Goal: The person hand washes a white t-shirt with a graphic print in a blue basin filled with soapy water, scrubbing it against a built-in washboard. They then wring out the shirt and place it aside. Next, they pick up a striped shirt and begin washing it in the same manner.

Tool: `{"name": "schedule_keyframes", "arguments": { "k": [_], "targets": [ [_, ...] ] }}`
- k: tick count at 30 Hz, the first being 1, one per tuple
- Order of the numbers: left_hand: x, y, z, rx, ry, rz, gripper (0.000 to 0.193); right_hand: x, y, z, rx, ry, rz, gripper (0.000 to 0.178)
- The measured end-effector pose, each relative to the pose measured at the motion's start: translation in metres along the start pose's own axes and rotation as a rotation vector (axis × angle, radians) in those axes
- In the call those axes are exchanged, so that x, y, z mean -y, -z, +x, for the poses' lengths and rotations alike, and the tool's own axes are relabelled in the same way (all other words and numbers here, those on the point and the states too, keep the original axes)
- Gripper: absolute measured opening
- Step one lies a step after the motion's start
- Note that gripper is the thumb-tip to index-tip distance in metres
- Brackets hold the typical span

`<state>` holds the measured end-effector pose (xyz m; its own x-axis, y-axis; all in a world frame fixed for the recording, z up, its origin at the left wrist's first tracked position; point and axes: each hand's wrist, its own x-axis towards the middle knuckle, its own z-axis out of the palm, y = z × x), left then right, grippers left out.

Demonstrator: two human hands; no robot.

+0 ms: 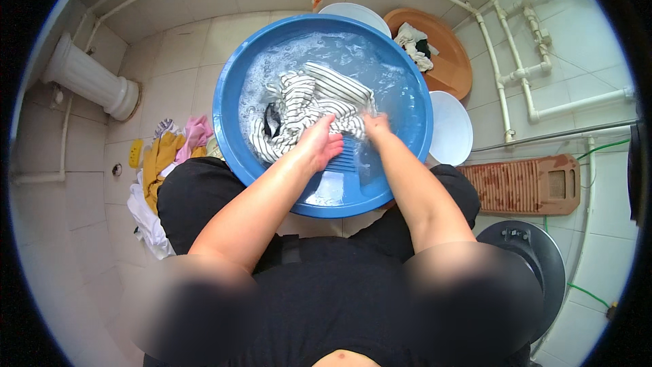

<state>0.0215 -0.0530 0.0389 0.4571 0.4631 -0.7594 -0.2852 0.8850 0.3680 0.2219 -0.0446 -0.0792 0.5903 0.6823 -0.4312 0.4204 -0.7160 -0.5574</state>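
A black-and-white striped garment (326, 88) lies bunched and wet in a big blue basin (223, 95) of sudsy water. Beside its lower edge, my left hand (322, 144) is open, fingers stretched out and palm partly turned up. My right hand (376, 125) is closed at the garment's right edge, gripping the cloth, with its fingers slightly blurred amid splashing water. Between the two hands, a ridged blue washing surface (339, 161) shows at the near side of the basin. A small dark patch (272, 121) shows among the folds on the left.
Coloured clothes (170, 156) are piled on the tiled floor at left, near a white pedestal (92, 78). A brown basin (448, 61) with laundry, a white basin (450, 129), a brown washboard (523, 185) and a black round lid-like object (536, 272) stand at right. White pipes (499, 47) run along the walls.
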Motion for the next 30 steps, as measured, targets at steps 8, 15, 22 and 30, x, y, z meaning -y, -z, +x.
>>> {"name": "schedule_keyframes", "arguments": {
  "k": [8, 15, 22, 30],
  "targets": [
    [-0.027, 0.04, 0.031, 0.347, -0.138, -0.367, 0.07, 0.123, 0.017, -0.169, 0.028, 0.882, 0.377, 0.032],
    [-0.023, 0.055, 0.035, 0.315, -0.254, -0.425, 0.03, 0.114, 0.007, -0.199, -0.004, 1.4, 0.143, 0.015],
    [-0.008, 0.021, 0.012, 0.048, -0.297, -0.362, 0.029, 0.102, -0.008, -0.137, -0.235, 0.827, 0.245, 0.024],
    [-0.004, 0.014, 0.004, -0.144, -0.244, -0.319, 0.036, 0.091, -0.007, -0.118, -0.178, 0.654, 0.069, 0.033]
  ]
}}
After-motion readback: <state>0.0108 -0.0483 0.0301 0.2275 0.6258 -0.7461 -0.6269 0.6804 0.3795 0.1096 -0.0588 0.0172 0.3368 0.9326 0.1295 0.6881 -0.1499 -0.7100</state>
